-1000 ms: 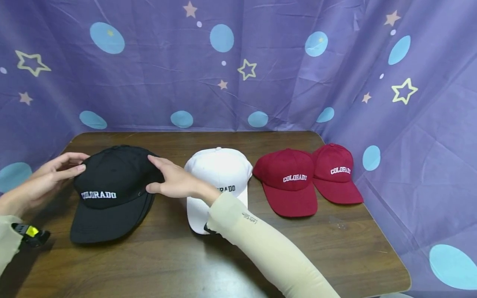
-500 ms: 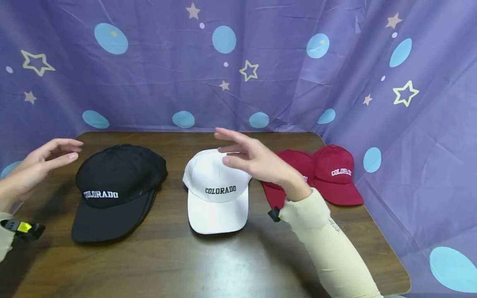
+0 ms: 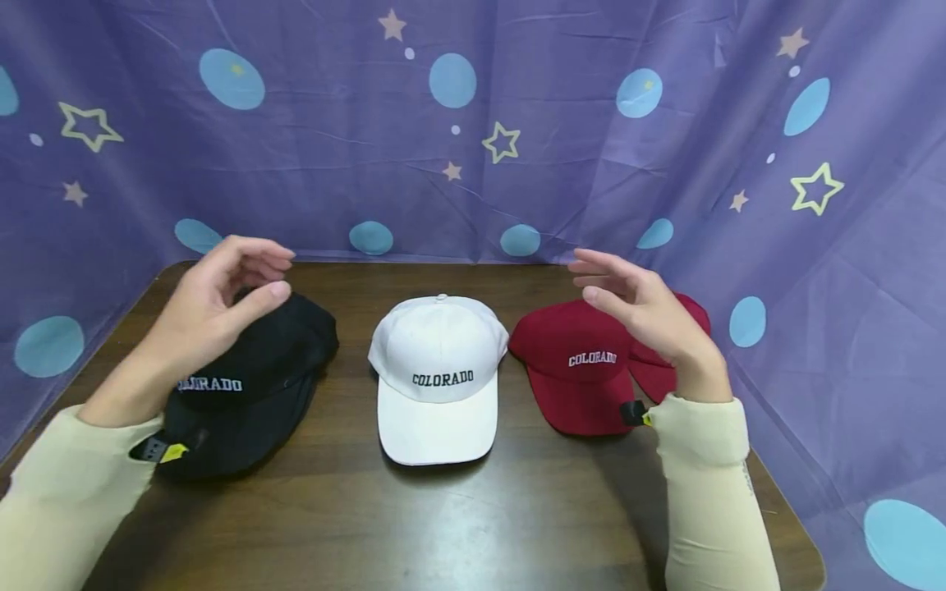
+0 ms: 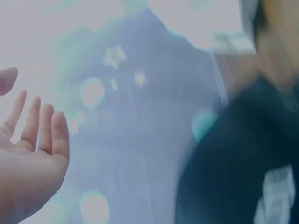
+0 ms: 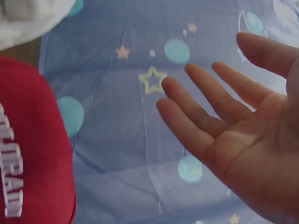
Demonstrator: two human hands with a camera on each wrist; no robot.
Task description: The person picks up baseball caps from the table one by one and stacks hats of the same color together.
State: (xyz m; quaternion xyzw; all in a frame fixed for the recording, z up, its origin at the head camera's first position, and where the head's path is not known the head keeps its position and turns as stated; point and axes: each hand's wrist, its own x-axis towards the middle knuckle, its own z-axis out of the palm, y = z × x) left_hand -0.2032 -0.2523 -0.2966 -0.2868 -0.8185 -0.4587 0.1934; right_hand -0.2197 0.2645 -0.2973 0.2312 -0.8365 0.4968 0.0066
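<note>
Over the black cap (image 3: pixel 236 435) at the left of the table hovers my left hand (image 3: pixel 203 304), its fingers loosely bent and holding nothing. It hides part of that cap, whose front reads COLORADO. In the left wrist view the black cap (image 4: pixel 238 163) is blurred, apart from the fingers. A white cap (image 3: pixel 442 349) lies mid-table, brim toward me. My right hand (image 3: pixel 650 312), relaxed and holding nothing, is raised over two red caps. The nearer red cap (image 3: pixel 569 345) shows its lettering; the other red cap (image 3: pixel 656 379) is mostly behind the hand. The right wrist view confirms spread fingers.
The caps lie in a row on a brown wooden table (image 3: pixel 355 525). A purple curtain (image 3: pixel 325 123) with stars and blue dots hangs behind and along the sides. Dark straps with yellow tabs sit at both wrists.
My right hand has left the black cap and moved right, past the white cap, to above the red caps. My left hand has come off the black cap's left side and moved rightward over it.
</note>
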